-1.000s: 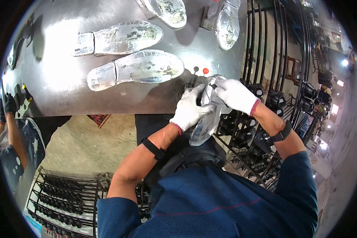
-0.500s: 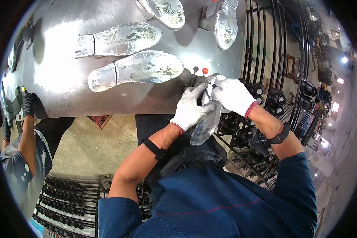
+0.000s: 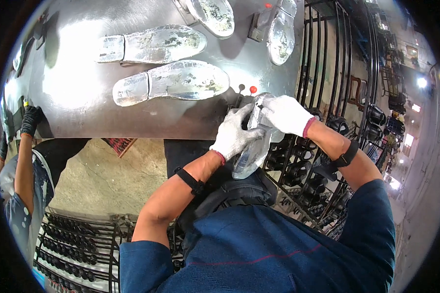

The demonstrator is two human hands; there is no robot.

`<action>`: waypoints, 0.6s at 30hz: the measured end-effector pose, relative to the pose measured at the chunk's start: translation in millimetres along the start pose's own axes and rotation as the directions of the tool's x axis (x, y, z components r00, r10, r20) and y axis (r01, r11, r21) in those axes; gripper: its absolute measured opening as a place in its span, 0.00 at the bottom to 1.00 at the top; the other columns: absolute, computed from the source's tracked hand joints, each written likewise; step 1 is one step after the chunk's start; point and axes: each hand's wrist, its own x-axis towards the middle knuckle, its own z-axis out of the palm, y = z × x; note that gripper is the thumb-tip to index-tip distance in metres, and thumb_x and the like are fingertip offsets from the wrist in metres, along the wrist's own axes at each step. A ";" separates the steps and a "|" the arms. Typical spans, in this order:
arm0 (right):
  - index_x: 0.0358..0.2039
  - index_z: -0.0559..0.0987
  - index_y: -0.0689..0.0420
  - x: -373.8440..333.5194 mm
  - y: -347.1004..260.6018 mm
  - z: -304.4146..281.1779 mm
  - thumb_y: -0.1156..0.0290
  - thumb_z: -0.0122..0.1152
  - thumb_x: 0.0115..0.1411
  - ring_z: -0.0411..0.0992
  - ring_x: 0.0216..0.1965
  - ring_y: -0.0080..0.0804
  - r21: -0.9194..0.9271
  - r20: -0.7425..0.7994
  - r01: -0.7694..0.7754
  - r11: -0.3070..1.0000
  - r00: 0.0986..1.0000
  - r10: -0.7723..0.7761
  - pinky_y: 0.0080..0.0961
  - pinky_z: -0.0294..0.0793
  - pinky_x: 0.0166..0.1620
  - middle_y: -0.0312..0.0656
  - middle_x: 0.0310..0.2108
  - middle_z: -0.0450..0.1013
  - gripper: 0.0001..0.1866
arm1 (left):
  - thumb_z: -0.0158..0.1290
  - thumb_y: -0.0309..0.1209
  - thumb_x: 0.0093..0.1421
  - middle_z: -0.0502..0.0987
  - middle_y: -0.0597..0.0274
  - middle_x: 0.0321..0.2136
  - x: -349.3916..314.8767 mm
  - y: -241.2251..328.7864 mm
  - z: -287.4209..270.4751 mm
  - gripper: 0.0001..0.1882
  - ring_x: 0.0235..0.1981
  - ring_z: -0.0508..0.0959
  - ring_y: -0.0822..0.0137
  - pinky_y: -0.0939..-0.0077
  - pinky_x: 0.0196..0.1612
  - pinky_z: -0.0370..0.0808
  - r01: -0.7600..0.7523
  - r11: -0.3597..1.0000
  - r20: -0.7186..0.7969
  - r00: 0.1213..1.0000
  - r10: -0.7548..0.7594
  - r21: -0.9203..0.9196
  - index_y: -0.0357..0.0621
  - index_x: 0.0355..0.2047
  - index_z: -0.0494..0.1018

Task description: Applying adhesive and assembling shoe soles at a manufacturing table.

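A shiny metal shoe last [image 3: 247,163], its sole facing up, juts out over the table's near edge in front of me. My left hand [image 3: 233,133], in a white knit glove, is wrapped round its left side, with the thumb lying across the middle. At its far, narrow end, my right hand [image 3: 284,115] in a matching glove is closed on the last. Its fingertips are partly hidden, so any small piece between them cannot be made out. Two similar lasts [image 3: 188,80] [image 3: 164,45] lie side by side on the table to the left.
More lasts [image 3: 212,17] [image 3: 281,41] stand on the metal table [image 3: 73,124]. A red-knobbed lever [image 3: 253,90] rises beyond my hands. Black racks with dark shoes [image 3: 337,122] stand close on the right, others [image 3: 76,241] behind left. A co-worker's dark-gloved hand [image 3: 32,120] is at the table's left.
Both my hands keep almost the same hold on the shoe last. The view has shifted slightly, and the co-worker's gloved hand appears a little further left.
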 end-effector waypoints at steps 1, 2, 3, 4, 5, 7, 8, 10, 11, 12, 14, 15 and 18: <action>0.39 0.81 0.62 -1.1 -1.6 -0.3 0.66 0.56 0.65 0.79 0.32 0.57 0.046 -0.067 0.021 0.999 0.998 -0.018 0.49 0.79 0.39 0.55 0.30 0.79 0.13 | 0.71 0.49 0.50 0.72 0.44 0.58 0.3 -1.0 0.3 0.48 0.60 0.76 0.47 0.59 0.64 0.74 -0.011 1.000 -0.011 1.000 0.012 0.015 0.47 0.69 0.68; 0.39 0.81 0.62 -3.1 -4.0 -1.1 0.66 0.56 0.65 0.79 0.32 0.57 0.045 -0.066 0.023 0.999 0.998 -0.020 0.49 0.79 0.39 0.55 0.30 0.79 0.13 | 0.71 0.49 0.50 0.72 0.44 0.59 0.6 -2.0 0.7 0.48 0.59 0.76 0.46 0.59 0.64 0.74 -0.023 0.999 -0.021 0.999 0.023 0.031 0.47 0.69 0.68; 0.40 0.81 0.62 -4.5 -9.2 -4.9 0.65 0.55 0.66 0.79 0.34 0.58 0.056 -0.029 -0.060 0.997 0.998 0.062 0.50 0.79 0.40 0.57 0.31 0.79 0.14 | 0.71 0.49 0.50 0.72 0.44 0.59 1.2 -0.4 -0.4 0.48 0.59 0.76 0.46 0.59 0.64 0.74 -0.023 0.999 -0.022 0.999 0.023 0.031 0.47 0.69 0.68; 0.40 0.82 0.61 -6.4 -13.5 -7.3 0.64 0.54 0.67 0.79 0.35 0.59 0.065 0.009 -0.143 0.988 0.990 0.143 0.51 0.78 0.41 0.58 0.31 0.79 0.14 | 0.71 0.49 0.49 0.72 0.44 0.59 1.8 1.3 -1.1 0.48 0.60 0.76 0.46 0.59 0.64 0.74 -0.002 0.999 -0.010 1.000 0.002 0.041 0.47 0.68 0.68; 0.40 0.82 0.61 -8.5 -16.3 -7.5 0.64 0.54 0.67 0.79 0.35 0.59 0.067 0.008 -0.143 0.987 0.990 0.143 0.51 0.78 0.41 0.58 0.31 0.79 0.14 | 0.71 0.49 0.49 0.72 0.44 0.59 2.0 3.0 -1.9 0.48 0.60 0.76 0.46 0.59 0.64 0.74 0.020 0.998 0.003 1.000 -0.020 0.051 0.47 0.68 0.69; 0.39 0.82 0.62 -12.7 -20.9 -6.9 0.63 0.54 0.68 0.78 0.37 0.60 0.174 0.055 -0.249 0.953 0.968 0.243 0.51 0.78 0.43 0.60 0.31 0.78 0.15 | 0.70 0.49 0.49 0.73 0.43 0.59 1.4 4.6 -2.3 0.46 0.61 0.74 0.45 0.58 0.65 0.72 0.025 1.000 0.000 1.000 -0.025 0.013 0.47 0.67 0.70; 0.39 0.82 0.62 -14.9 -22.7 -5.4 0.63 0.54 0.68 0.78 0.37 0.60 0.177 0.055 -0.248 0.953 0.969 0.242 0.51 0.78 0.43 0.60 0.31 0.78 0.15 | 0.69 0.50 0.50 0.74 0.42 0.58 1.2 5.3 -2.6 0.45 0.62 0.73 0.44 0.56 0.67 0.69 0.029 0.999 -0.001 1.000 -0.029 -0.027 0.47 0.67 0.71; 0.38 0.82 0.64 -22.1 -26.6 -2.7 0.61 0.54 0.68 0.77 0.37 0.63 0.184 0.072 -0.215 0.959 0.976 0.205 0.51 0.77 0.42 0.61 0.31 0.77 0.17 | 0.69 0.50 0.50 0.74 0.42 0.58 1.0 4.9 -1.8 0.45 0.62 0.73 0.45 0.57 0.67 0.70 0.021 0.999 -0.008 1.000 -0.022 -0.036 0.46 0.66 0.71; 0.38 0.82 0.64 -25.8 -28.8 -1.3 0.60 0.55 0.68 0.77 0.36 0.64 0.188 0.081 -0.198 0.962 0.979 0.186 0.51 0.76 0.41 0.62 0.31 0.77 0.18 | 0.69 0.49 0.50 0.74 0.42 0.58 0.9 4.7 -1.2 0.44 0.62 0.73 0.45 0.57 0.67 0.70 0.014 0.999 -0.018 1.000 -0.015 -0.045 0.46 0.66 0.72; 0.36 0.82 0.65 -24.3 -36.2 -1.8 0.60 0.56 0.67 0.77 0.37 0.64 0.268 0.098 -0.289 0.919 0.957 0.273 0.51 0.76 0.42 0.62 0.30 0.77 0.18 | 0.69 0.49 0.50 0.74 0.42 0.58 0.9 4.2 -0.6 0.44 0.62 0.73 0.45 0.57 0.67 0.70 0.015 0.999 -0.017 1.000 -0.016 -0.044 0.46 0.66 0.72; 0.35 0.82 0.65 -23.0 -35.2 2.3 0.61 0.56 0.66 0.77 0.37 0.64 0.254 0.069 -0.271 0.929 0.963 0.262 0.52 0.76 0.42 0.61 0.30 0.77 0.18 | 0.69 0.49 0.50 0.74 0.42 0.58 0.7 3.1 0.6 0.44 0.62 0.73 0.45 0.57 0.66 0.70 0.010 0.999 -0.031 0.999 -0.011 -0.044 0.46 0.66 0.72; 0.34 0.81 0.66 -22.2 -34.5 3.9 0.61 0.56 0.66 0.77 0.37 0.64 0.236 0.039 -0.252 0.939 0.968 0.249 0.52 0.76 0.42 0.61 0.30 0.77 0.18 | 0.69 0.49 0.50 0.74 0.42 0.58 1.2 2.1 1.3 0.44 0.62 0.73 0.45 0.57 0.66 0.70 0.011 0.999 -0.031 0.999 -0.013 -0.043 0.46 0.66 0.72; 0.34 0.81 0.67 -22.5 -33.4 5.8 0.62 0.55 0.65 0.77 0.37 0.64 0.192 0.063 -0.265 0.945 0.964 0.257 0.52 0.76 0.42 0.62 0.30 0.77 0.18 | 0.69 0.49 0.50 0.74 0.42 0.58 2.1 0.6 2.5 0.44 0.62 0.73 0.45 0.58 0.66 0.70 -0.013 0.999 -0.034 0.999 0.012 -0.051 0.46 0.66 0.72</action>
